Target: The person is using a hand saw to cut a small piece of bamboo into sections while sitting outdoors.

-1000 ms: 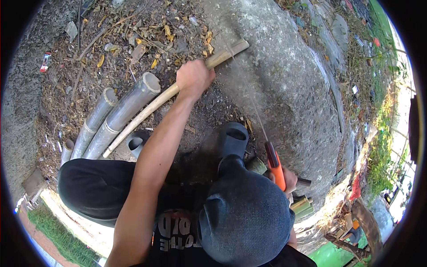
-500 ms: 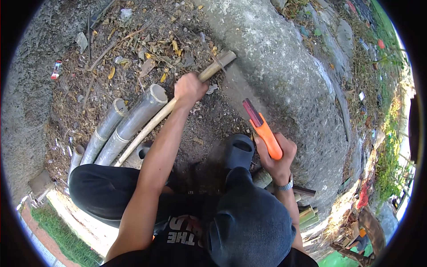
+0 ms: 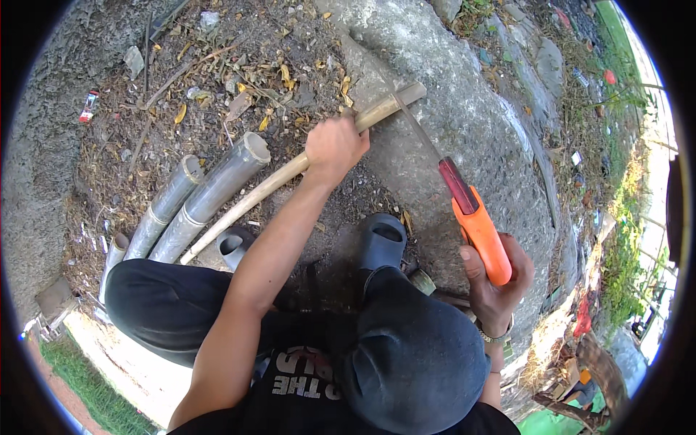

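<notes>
**Saw blade set across a bamboo pole on the rock**

The left hand (image 3: 335, 147) is closed around a pale bamboo pole (image 3: 290, 172) lying across a grey boulder (image 3: 464, 94). The right hand (image 3: 496, 279) clasps the orange handle of a handsaw (image 3: 464, 203), its blade crossing the pole near the far end. Left of the pole lie grey pipes (image 3: 206, 196); farther left, a small red-and-white wrapper (image 3: 88, 105) sits among dry leaves.

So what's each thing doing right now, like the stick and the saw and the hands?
Left hand: closed around the stick, pressing it down.
Stick: lying slanted, far end resting on the big rock.
Saw: blade laid across the stick near its end.
Right hand: gripping the saw's orange handle.
Grey pipes: lying side by side on the ground, untouched.
</notes>
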Tool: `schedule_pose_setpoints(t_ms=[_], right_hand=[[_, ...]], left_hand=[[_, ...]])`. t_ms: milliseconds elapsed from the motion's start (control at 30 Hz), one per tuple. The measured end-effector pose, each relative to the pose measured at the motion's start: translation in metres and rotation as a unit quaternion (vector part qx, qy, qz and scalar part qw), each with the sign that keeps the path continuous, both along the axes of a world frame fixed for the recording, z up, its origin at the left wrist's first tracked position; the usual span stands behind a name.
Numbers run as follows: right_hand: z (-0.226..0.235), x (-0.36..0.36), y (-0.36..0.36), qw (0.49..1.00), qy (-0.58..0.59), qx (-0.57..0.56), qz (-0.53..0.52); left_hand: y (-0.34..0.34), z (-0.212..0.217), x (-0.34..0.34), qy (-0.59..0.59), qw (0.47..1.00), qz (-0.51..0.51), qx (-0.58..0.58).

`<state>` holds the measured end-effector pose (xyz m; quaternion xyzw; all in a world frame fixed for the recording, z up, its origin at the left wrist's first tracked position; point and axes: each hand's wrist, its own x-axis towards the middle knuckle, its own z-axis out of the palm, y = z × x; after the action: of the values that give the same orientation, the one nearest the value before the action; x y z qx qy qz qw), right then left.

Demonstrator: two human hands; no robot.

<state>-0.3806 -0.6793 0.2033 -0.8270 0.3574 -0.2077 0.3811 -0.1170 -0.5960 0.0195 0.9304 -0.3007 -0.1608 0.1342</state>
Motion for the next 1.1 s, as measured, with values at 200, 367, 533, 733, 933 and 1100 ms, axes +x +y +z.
schedule_pose_setpoints(t_ms=[200,367,533,733,933,1100], right_hand=[[0.080,0.040,0.005,0.984,-0.024,0.179,0.010],[0.129,0.073,-0.015,0.982,0.008,0.134,0.136],[0.157,0.098,-0.050,0.947,0.035,0.236,0.216],[0.173,0.163,-0.120,0.904,0.011,0.260,0.340],[0.170,0.159,-0.093,0.908,0.064,0.148,0.386],[0.128,0.127,-0.063,0.923,0.084,0.127,0.352]], left_hand=[[0.014,-0.015,-0.015,-0.161,0.981,0.005,-0.105],[0.027,-0.003,-0.022,-0.177,0.976,0.006,-0.128],[0.036,0.021,-0.025,-0.160,0.978,0.019,-0.136],[0.008,0.042,-0.058,-0.172,0.966,0.037,-0.191],[0.041,0.068,-0.050,0.075,0.994,0.045,-0.060],[0.089,0.010,-0.038,-0.225,0.950,0.135,-0.170]])
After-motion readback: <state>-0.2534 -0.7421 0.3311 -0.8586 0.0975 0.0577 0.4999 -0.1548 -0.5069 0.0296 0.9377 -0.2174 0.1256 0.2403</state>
